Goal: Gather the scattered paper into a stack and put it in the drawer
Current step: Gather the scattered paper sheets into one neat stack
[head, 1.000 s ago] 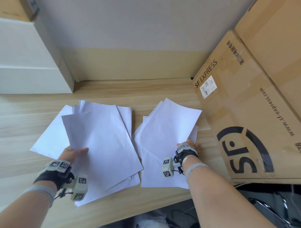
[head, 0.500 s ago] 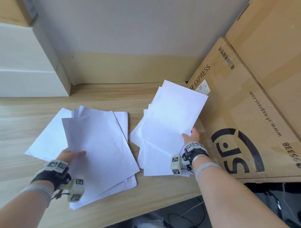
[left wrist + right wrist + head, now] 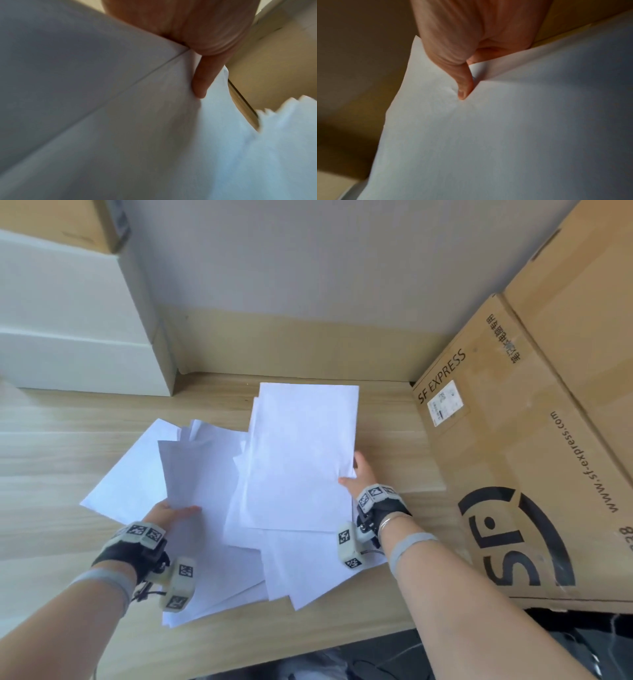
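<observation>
Both your hands pinch sheets, right hand (image 3: 358, 474) w/ lifted paper (image 3: 301, 457), left hand (image 3: 168, 513) w/ bench (image 3: 68, 446) pile (image 3: 202, 474); loose sheets could slip out.

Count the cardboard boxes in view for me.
2, maybe more out of frame: the SF Express box lying on the desk's right side, and a plain box behind and above it.

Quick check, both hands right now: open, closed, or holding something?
Left hand: pinching the left sheets at their near edge.
Right hand: holding the lifted right sheets, thumb on top.
</observation>
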`<state>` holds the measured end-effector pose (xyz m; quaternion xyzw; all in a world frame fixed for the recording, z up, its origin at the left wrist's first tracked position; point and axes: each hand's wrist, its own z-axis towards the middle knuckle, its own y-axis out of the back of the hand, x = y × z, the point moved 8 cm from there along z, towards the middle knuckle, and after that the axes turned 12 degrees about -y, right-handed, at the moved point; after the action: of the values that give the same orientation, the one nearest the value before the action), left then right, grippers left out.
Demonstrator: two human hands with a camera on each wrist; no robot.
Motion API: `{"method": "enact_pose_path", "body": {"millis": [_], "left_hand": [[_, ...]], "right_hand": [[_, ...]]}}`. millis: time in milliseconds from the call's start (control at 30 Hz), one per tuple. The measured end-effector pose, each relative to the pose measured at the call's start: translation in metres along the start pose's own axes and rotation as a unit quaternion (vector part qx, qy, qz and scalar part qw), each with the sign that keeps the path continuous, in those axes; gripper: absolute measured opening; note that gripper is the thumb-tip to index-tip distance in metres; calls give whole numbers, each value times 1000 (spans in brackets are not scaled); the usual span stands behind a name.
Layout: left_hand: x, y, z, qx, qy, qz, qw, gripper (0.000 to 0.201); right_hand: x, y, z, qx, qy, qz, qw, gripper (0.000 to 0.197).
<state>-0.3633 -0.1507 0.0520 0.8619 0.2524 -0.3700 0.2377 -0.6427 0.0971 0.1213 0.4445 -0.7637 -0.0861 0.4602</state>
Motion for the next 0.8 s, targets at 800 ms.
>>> {"method": "enact_pose_path", "body": {"millis": [800], "left_hand": [[-49, -31, -12, 40, -63, -7, 997, 30]], "right_hand": [[10, -82, 1, 41, -67, 142, 987, 55]]}}
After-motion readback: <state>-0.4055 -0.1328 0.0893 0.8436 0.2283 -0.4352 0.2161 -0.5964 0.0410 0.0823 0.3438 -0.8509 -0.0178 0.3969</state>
